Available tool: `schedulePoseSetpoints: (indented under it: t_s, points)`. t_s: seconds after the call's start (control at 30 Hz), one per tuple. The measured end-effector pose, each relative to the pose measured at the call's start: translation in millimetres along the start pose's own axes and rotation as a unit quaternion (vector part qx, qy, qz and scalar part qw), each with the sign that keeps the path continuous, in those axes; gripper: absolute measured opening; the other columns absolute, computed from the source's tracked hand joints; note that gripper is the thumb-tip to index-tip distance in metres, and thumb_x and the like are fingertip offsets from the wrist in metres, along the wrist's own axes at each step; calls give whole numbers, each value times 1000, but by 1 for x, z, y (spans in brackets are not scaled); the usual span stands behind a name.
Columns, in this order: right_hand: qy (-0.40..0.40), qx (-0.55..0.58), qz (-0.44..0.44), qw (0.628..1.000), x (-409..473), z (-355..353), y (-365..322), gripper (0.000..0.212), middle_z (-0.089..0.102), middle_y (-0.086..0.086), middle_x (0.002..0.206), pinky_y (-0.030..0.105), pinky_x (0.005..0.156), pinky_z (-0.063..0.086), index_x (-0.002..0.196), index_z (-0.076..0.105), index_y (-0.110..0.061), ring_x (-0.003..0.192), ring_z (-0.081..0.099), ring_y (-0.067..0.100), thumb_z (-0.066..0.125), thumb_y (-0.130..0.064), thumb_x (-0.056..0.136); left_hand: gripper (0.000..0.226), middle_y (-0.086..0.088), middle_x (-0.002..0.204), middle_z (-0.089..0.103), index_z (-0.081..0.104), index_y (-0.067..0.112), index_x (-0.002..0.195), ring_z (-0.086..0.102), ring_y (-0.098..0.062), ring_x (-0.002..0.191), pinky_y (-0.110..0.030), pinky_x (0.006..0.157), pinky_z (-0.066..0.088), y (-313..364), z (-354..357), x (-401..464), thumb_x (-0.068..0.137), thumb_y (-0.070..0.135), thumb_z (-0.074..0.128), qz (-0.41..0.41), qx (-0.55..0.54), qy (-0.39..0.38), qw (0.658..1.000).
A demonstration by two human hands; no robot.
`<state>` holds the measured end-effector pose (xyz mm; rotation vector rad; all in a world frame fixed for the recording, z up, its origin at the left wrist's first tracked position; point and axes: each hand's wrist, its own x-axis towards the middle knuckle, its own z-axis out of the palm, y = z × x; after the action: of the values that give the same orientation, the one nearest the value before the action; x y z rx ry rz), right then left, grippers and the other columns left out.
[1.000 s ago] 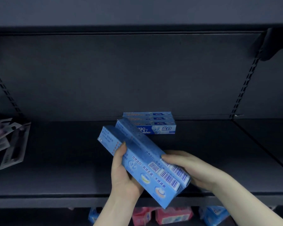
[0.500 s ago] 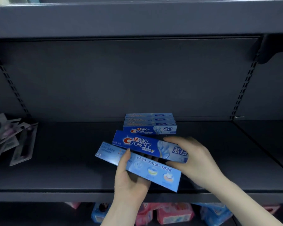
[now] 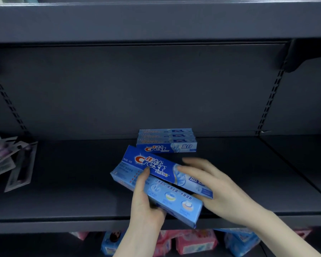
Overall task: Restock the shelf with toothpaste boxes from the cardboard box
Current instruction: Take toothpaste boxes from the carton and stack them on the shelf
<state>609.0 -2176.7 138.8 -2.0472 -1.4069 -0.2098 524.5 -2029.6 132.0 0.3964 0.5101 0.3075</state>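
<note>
Two long, slim toothpaste boxes of glossy blue card sit in the person's hands at lower centre of the frame, both slanting down to the right over the front of the shelf [image 3: 82,182], a dark, matte metal board with a flat front lip. The upper box [image 3: 156,166] shows its deep-blue face with a red and white Crest logo; the right hand [image 3: 217,188] closes on its right end, fingers spread across the front. The lower box [image 3: 174,197] is paler blue, printed with small round pictures and white lettering, and the left hand [image 3: 146,199] grips it from below, thumb laid over its top edge. The two boxes overlap and touch. Behind them, at centre frame against the back panel, a neat stack of boxes [image 3: 167,142] of the same kind lies flat. At the left edge, flat plastic packets [image 3: 13,160] lie fanned out. Soft pink and blue packs [image 3: 195,242] show on the level below.
</note>
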Motion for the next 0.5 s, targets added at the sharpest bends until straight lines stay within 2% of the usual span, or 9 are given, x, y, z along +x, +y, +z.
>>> schedulePoseSetpoints:
  t_s: [0.13, 0.2, 0.27, 0.3, 0.37, 0.43, 0.5]
  points:
    - [-91, 102, 106, 985, 1, -12, 8, 78, 31, -30, 136, 4, 102, 25, 131, 29, -53, 127, 32, -14, 73, -20, 75, 24, -6, 76, 73, 62, 18, 96, 65, -25, 78, -39, 67, 49, -1, 1, 0, 74, 28, 68, 9, -9, 23, 1000]
    - [-131, 243, 185, 943, 1, -18, 9, 73, 42, -26, 135, 11, 102, 35, 126, 34, -50, 122, 42, -11, 71, -29, 68, 17, -4, 70, 72, 62, 20, 91, 64, -23, 74, -39, 67, 49, 0, 0, 1, 77, 27, 67, 21, -14, 35, 999]
    - [-106, 345, 221, 906, 0, -19, 12, 63, 62, -21, 120, 13, 89, 45, 119, 48, -38, 110, 57, -5, 70, -39, 60, 13, -2, 68, 72, 62, 20, 89, 64, -21, 73, -39, 67, 49, 3, 0, 1, 78, 26, 67, 31, -27, 42, 998]
    - [-90, 339, 220, 910, 0, -18, 13, 57, 66, -22, 111, 12, 83, 46, 113, 54, -34, 103, 61, -5, 71, -39, 59, 15, -2, 69, 72, 62, 20, 89, 64, -21, 74, -39, 67, 49, 4, -1, 2, 77, 26, 68, 34, -33, 41, 998]
    - [-56, 307, 217, 925, 2, -14, 16, 42, 69, -21, 102, 12, 80, 47, 104, 60, -31, 93, 63, -3, 77, -27, 65, 23, -3, 72, 73, 63, 20, 91, 67, -21, 72, -40, 67, 49, 7, -3, 3, 70, 24, 70, 32, -43, 32, 998]
    - [-19, 286, 222, 932, 6, -11, 21, 40, 72, -17, 95, 11, 79, 47, 100, 62, -31, 88, 63, -3, 78, -7, 72, 30, -4, 73, 73, 63, 20, 92, 69, -21, 67, -41, 67, 48, 8, -4, 3, 62, 23, 71, 25, -47, 20, 998]
    - [14, 253, 221, 942, 10, -11, 28, 42, 71, -14, 95, 8, 79, 45, 100, 63, -31, 87, 62, -7, 75, -1, 73, 31, -5, 72, 72, 63, 19, 90, 68, -24, 75, -41, 70, 49, 9, -5, 3, 60, 21, 70, 23, -52, 23, 998]
